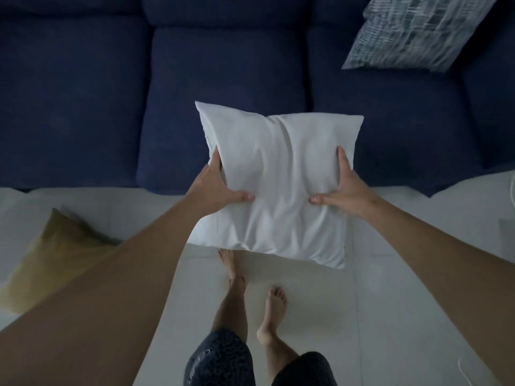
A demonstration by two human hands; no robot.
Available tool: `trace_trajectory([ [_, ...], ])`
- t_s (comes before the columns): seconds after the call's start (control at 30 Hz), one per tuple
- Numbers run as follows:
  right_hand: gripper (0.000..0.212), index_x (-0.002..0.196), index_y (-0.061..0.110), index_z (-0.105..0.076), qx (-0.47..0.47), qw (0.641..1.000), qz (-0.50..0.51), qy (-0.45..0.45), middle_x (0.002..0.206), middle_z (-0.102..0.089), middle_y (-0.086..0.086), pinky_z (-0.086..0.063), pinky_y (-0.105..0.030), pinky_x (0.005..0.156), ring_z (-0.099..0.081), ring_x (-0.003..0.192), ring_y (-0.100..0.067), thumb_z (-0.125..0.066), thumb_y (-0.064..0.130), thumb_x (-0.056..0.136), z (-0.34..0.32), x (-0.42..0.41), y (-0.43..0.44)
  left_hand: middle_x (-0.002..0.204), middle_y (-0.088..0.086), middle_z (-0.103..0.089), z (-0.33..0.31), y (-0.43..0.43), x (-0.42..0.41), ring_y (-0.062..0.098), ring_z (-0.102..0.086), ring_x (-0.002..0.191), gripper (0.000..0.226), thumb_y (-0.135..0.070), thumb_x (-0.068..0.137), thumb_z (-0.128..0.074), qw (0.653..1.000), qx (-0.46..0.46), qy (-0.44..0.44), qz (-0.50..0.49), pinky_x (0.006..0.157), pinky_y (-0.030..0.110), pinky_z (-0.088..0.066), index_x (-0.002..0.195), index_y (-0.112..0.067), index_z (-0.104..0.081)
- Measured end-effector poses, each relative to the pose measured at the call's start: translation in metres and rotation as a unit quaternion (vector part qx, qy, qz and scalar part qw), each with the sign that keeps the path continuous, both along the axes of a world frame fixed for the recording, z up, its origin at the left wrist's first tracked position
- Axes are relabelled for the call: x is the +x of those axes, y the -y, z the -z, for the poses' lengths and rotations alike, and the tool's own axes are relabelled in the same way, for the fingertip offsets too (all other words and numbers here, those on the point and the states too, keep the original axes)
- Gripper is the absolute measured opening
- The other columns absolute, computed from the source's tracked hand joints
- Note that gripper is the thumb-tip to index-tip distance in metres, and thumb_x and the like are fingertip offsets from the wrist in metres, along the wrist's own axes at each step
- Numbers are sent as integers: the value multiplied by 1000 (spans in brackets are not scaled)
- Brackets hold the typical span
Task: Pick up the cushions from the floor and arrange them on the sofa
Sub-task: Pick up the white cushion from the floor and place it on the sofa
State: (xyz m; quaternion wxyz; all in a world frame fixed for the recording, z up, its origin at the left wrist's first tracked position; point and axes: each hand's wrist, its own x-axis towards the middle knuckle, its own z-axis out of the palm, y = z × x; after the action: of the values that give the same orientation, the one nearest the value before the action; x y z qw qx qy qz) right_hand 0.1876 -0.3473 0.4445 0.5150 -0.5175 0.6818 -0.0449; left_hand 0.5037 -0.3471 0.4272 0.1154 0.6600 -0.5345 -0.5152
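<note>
- While both hands grip it, the white cushion (278, 185) hangs in the air above the near edge of the blue sofa (223, 79), half over the middle seat and half over the floor (390, 274).
- The left hand (220, 188) is clamped on the cushion's left side and the right hand (344, 190) on its right side; thumbs press into the top face, and the fingers wrap out of sight beneath.
- A patterned grey cushion (418, 32) already leans at the far right of the sofa; an olive cushion (55, 260) lies on the floor at the near left, not yet picked up.
- Risk: let go from here, the white cushion would likely tip off the seat front and land back on the floor, since much of it overhangs the edge.
- Risk: the soft filling is dented only by the thumbs, so a loose grip on either side could let that side sag or slip.
- Risk: the bare feet (276, 305) stand under the cushion, which blocks the view of the floor just ahead.
- Hard to tell: the room is dim, the olive cushion is partly hidden behind the left forearm, the patterned one is cut off at the top, and a pale object at the right edge cannot be identified.
</note>
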Motion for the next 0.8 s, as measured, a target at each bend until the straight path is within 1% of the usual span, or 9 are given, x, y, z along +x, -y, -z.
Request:
trace_trajectory([
  [0.13, 140, 156, 41, 16, -47, 999, -7, -3, 166, -16, -5, -25, -45, 121, -27, 148, -25, -91, 43, 65, -8, 36, 87, 145, -12, -52, -6, 80, 37, 20, -54, 131, 134, -62, 51, -93, 999, -48, -13, -20, 109, 50, -47, 154, -54, -9],
  [0.2, 140, 156, 40, 15, -76, 997, -12, -1, 166, -16, -6, -24, -46, 121, -26, 149, -25, -91, 43, 65, -9, 55, 130, 146, -13, -50, -9, 122, 55, 19, -52, 131, 131, -63, 53, -91, 997, -76, -5, -21, 108, 50, -47, 155, -54, -8],
  [0.3, 137, 157, 35, 15, -124, 992, -20, 5, 167, -12, -3, -20, -38, 122, -22, 150, -20, -90, 39, 68, -9, 82, 187, 151, -14, -43, -12, 180, 81, 16, -45, 137, 131, -63, 57, -89, 993, -122, 6, -4, 110, 50, -44, 157, -50, -5],
  [0.43, 133, 156, 40, 16, -186, 982, -18, 8, 166, -11, -1, -23, -36, 118, -24, 145, -15, -88, 35, 73, -13, 111, 255, 156, -13, -35, -14, 248, 111, 15, -40, 140, 131, -60, 63, -87, 983, -180, 22, -1, 112, 49, -42, 158, -47, 1],
  [0.53, 129, 155, 45, 16, -233, 972, -23, -7, 163, -17, -3, -29, -32, 106, -30, 133, -12, -86, 32, 76, -15, 128, 303, 159, -12, -30, -12, 292, 129, 16, -40, 141, 130, -58, 66, -86, 978, -206, 34, 1, 112, 51, -43, 158, -44, 4],
  [0.6, 128, 155, 44, 16, -266, 964, -24, -19, 163, -17, -1, -30, -30, 101, -32, 134, -12, -85, 31, 78, -14, 135, 333, 159, -12, -29, -10, 320, 135, 16, -40, 141, 128, -55, 68, -86, 973, -226, 36, 0, 112, 51, -43, 159, -42, 4],
  [0.63, 127, 156, 44, 15, -281, 959, -22, -22, 163, -17, 0, -31, -29, 100, -32, 132, -10, -84, 30, 78, -14, 138, 346, 160, -13, -29, -8, 333, 136, 16, -40, 141, 128, -54, 69, -86, 971, -238, 38, -3, 112, 50, -43, 159, -41, 4],
  [0.77, 124, 157, 42, 11, -340, 939, -16, -43, 163, -20, 3, -36, -23, 90, -29, 108, 12, -84, 30, 79, -3, 142, 391, 161, -15, -25, 4, 379, 133, 17, -40, 141, 129, -57, 67, -86, 958, -282, 48, -25, 112, 51, -43, 160, -37, 2],
  [0.8, 123, 158, 41, 10, -351, 935, -12, -48, 164, -19, 4, -37, -23, 90, -27, 106, 15, -84, 30, 79, 1, 141, 401, 162, -16, -24, 8, 390, 131, 18, -40, 141, 129, -57, 67, -86, 956, -287, 53, -28, 112, 51, -43, 160, -37, 1],
])
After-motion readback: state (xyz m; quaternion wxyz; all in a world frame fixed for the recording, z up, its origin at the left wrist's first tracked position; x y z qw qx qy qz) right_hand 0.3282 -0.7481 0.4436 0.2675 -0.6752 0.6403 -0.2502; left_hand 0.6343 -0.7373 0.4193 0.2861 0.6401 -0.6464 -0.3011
